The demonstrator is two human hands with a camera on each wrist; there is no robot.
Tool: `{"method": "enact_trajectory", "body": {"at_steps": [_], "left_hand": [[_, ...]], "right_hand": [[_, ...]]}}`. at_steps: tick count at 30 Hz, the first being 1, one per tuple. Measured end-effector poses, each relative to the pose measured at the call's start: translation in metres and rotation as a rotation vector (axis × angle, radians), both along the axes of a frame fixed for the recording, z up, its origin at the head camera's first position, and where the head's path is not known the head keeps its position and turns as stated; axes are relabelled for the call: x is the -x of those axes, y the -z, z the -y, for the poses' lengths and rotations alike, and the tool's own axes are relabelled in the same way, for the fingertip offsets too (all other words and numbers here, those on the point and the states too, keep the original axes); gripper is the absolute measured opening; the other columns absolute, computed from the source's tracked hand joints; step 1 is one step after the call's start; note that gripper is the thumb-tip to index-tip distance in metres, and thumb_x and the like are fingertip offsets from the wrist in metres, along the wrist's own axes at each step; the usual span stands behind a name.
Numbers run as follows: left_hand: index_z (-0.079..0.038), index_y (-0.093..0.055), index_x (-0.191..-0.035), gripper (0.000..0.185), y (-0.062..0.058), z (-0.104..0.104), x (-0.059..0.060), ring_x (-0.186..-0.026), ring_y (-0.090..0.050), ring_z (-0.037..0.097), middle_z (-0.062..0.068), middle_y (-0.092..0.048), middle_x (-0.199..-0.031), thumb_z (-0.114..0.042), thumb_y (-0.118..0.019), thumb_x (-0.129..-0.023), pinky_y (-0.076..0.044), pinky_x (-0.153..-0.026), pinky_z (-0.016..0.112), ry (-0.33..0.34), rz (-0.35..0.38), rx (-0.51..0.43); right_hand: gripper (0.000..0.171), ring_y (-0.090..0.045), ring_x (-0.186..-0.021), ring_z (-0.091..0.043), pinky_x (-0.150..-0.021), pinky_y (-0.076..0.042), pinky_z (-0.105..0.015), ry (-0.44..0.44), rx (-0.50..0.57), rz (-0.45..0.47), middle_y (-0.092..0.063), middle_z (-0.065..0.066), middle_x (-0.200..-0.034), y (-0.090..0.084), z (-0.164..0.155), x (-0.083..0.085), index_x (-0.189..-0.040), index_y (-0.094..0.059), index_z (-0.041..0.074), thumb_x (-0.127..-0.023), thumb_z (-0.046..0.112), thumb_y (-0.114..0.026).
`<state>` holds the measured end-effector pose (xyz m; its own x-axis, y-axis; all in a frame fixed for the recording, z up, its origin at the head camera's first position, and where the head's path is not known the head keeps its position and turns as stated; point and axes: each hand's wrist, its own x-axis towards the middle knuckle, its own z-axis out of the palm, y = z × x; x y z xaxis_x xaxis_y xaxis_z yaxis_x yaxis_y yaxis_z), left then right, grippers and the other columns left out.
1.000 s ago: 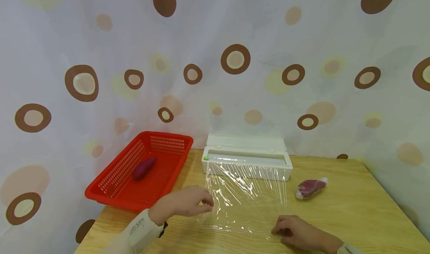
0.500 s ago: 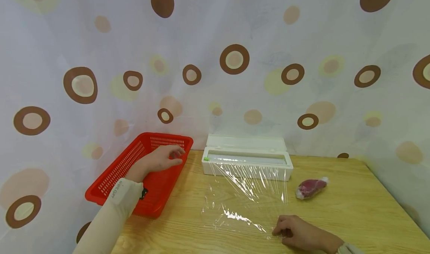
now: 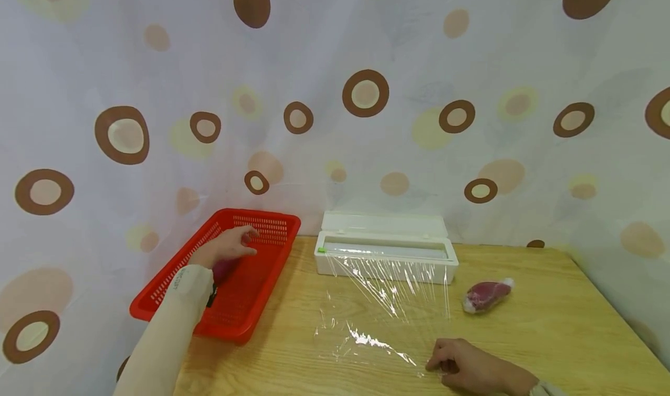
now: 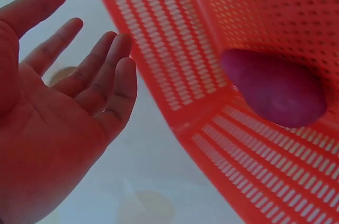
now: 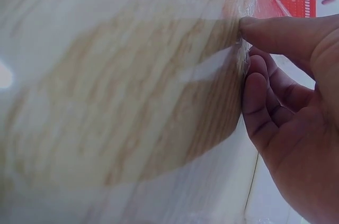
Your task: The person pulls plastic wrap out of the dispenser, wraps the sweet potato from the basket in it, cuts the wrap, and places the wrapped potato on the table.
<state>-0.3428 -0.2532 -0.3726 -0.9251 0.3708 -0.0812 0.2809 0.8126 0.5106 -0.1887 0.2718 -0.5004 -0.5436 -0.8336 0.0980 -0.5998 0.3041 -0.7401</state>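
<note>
My left hand (image 3: 226,247) is over the red plastic basket (image 3: 268,285), its fingers loosely bent and holding nothing. Below it, a purple sweet potato (image 4: 278,89) lies in the basket, partly covered by the hand in the head view. In the left wrist view the fingers are apart from the sweet potato. At the front right, my right hand (image 3: 471,366) pinches the near corner of a sheet of clear cling film (image 3: 374,320) between thumb and fingers. The film stretches back over the table to a white cling film dispenser (image 3: 335,264), whose lid stands up.
A sweet potato wrapped in film (image 3: 488,295) lies on the wooden table (image 3: 555,326), right of the dispenser. A curtain with brown and yellow spots (image 3: 324,47) hangs behind and at both sides.
My left hand has let go of the film's left side and moved left and back over the basket. The film's near left part has sunk lower. My right hand stays in place.
</note>
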Motion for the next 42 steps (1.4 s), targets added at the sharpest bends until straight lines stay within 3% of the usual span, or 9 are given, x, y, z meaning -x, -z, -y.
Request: {"method": "enact_trajectory", "body": {"at_steps": [9, 14, 22, 26, 32, 36, 39, 42], "left_hand": [[-0.004, -0.051, -0.126, 0.051, 0.017, 0.024, 0.010, -0.107, -0.049, 0.038, 0.023, -0.052, -0.123, -0.015, -0.072, -0.081, -0.043, -0.091, 0.054, -0.115, 0.070, 0.044], [-0.002, -0.052, -0.127, 0.048, 0.025, 0.037, 0.015, -0.105, -0.049, 0.039, 0.027, -0.050, -0.124, -0.010, -0.069, -0.082, -0.043, -0.090, 0.055, -0.147, 0.113, 0.056], [-0.006, -0.047, -0.135, 0.061, 0.034, 0.047, 0.012, -0.102, -0.047, 0.034, 0.019, -0.050, -0.125, -0.014, -0.072, -0.080, -0.045, -0.088, 0.052, -0.277, 0.288, -0.006], [-0.005, -0.047, -0.135, 0.060, 0.038, 0.047, 0.012, -0.103, -0.046, 0.034, 0.019, -0.049, -0.125, -0.012, -0.071, -0.081, -0.044, -0.090, 0.054, -0.278, 0.301, -0.008], [-0.001, -0.044, -0.137, 0.061, 0.044, 0.045, 0.014, -0.105, -0.045, 0.037, 0.025, -0.047, -0.129, -0.007, -0.069, -0.081, -0.040, -0.092, 0.057, -0.253, 0.256, 0.050], [0.001, -0.038, -0.141, 0.066, 0.048, 0.046, 0.014, -0.111, -0.044, 0.038, 0.026, -0.041, -0.136, -0.005, -0.067, -0.082, -0.038, -0.095, 0.057, -0.283, 0.306, -0.006], [0.003, -0.037, -0.141, 0.065, 0.050, 0.047, 0.015, -0.115, -0.041, 0.039, 0.027, -0.039, -0.138, -0.005, -0.066, -0.082, -0.035, -0.098, 0.057, -0.266, 0.325, -0.018], [0.003, -0.041, -0.138, 0.063, 0.053, 0.046, 0.016, -0.111, -0.043, 0.038, 0.025, -0.045, -0.131, -0.005, -0.067, -0.081, -0.037, -0.096, 0.056, -0.221, 0.300, 0.003]], "right_hand": [[0.023, -0.049, -0.080, 0.000, -0.064, -0.048, -0.021, 0.050, -0.038, 0.068, -0.054, 0.010, -0.095, 0.002, -0.001, -0.001, -0.111, -0.069, 0.009, -0.089, 0.006, -0.062], [0.022, -0.049, -0.080, 0.000, -0.064, -0.047, -0.020, 0.036, -0.045, 0.016, -0.054, 0.010, -0.094, 0.000, -0.001, 0.001, -0.110, -0.069, 0.010, -0.089, 0.006, -0.062], [0.026, -0.049, -0.078, 0.001, -0.063, -0.048, -0.021, 0.012, 0.005, 0.025, -0.055, 0.007, -0.093, 0.002, 0.000, 0.001, -0.111, -0.068, 0.006, -0.087, 0.000, -0.062], [0.028, -0.049, -0.078, 0.001, -0.062, -0.048, -0.020, 0.009, 0.011, 0.024, -0.055, 0.006, -0.092, 0.001, 0.001, 0.001, -0.111, -0.068, 0.005, -0.085, -0.001, -0.062], [0.027, -0.049, -0.078, 0.001, -0.062, -0.048, -0.020, 0.010, 0.002, 0.012, -0.054, 0.007, -0.092, 0.001, 0.000, 0.001, -0.111, -0.069, 0.007, -0.085, -0.001, -0.063], [0.026, -0.049, -0.079, 0.001, -0.062, -0.048, -0.020, 0.010, -0.015, -0.003, -0.054, 0.009, -0.093, 0.003, 0.000, 0.002, -0.111, -0.069, 0.008, -0.086, 0.001, -0.063], [0.026, -0.049, -0.079, 0.001, -0.062, -0.048, -0.020, 0.013, -0.023, -0.004, -0.054, 0.010, -0.094, 0.004, -0.001, 0.003, -0.111, -0.069, 0.008, -0.087, 0.002, -0.063], [0.026, -0.049, -0.079, 0.001, -0.062, -0.048, -0.020, 0.016, -0.025, 0.001, -0.054, 0.010, -0.094, 0.003, -0.001, 0.003, -0.111, -0.069, 0.008, -0.087, 0.002, -0.063]]}}
